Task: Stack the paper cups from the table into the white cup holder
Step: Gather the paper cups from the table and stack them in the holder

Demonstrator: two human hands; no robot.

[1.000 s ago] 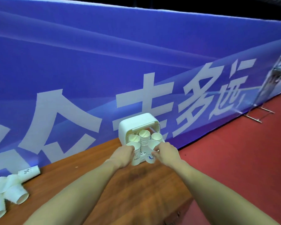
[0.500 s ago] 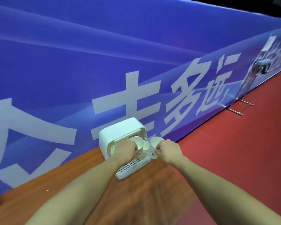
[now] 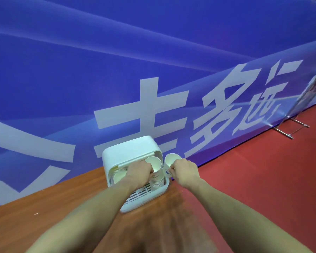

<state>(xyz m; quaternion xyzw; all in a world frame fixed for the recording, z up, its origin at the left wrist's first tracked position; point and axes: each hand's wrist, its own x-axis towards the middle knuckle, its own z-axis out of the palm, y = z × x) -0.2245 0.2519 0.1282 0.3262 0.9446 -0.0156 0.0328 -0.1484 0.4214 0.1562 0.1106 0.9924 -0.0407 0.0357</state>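
White paper cups (image 3: 153, 162) with pale insides, one gripped in each hand's curled fingers (image 3: 173, 167) at the white cup holder (image 3: 130, 152).

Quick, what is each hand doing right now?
Left hand: grips a paper cup inside the white cup holder.
Right hand: holds another cup.

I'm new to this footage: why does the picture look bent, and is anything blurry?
Head view: wide-angle lens curves the blue banner; forearms near the bottom edge smear softly; the white cup holder, left hand and right hand stay fairly sharp; even lighting, no harsh glare.
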